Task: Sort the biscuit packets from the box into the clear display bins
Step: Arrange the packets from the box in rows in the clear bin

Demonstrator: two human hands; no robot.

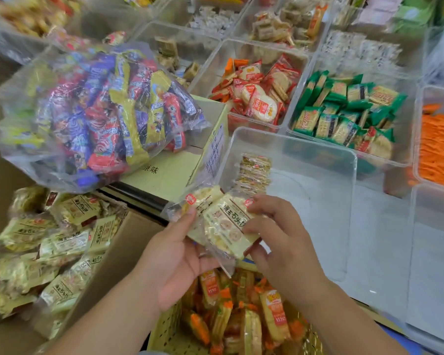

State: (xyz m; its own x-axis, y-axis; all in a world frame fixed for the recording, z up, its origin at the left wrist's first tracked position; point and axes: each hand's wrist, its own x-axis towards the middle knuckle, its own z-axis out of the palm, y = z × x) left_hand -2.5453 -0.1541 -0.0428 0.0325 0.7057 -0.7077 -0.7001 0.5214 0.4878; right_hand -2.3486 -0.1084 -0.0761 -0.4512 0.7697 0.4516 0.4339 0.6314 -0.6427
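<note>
While the left hand (180, 262) cups two cream biscuit pkts (228, 224) from below w/ thumb curled on top, the right hand (280, 242) pinches their right edge w/ curled fingers, at the near-left corner of the clear bin (305, 201). One stack of pkts (254, 172) stands inside by the bin's left wall. Similar cream pkts fill the cardboard box (128, 242) at left.

A grey counter (381, 242) carries clear bins edge to edge: a near-empty bin (292, 143) in front, a red-packet bin (267, 47) and a green-packet bin (409, 116) behind, and an orange bin (418, 129) at right.
</note>
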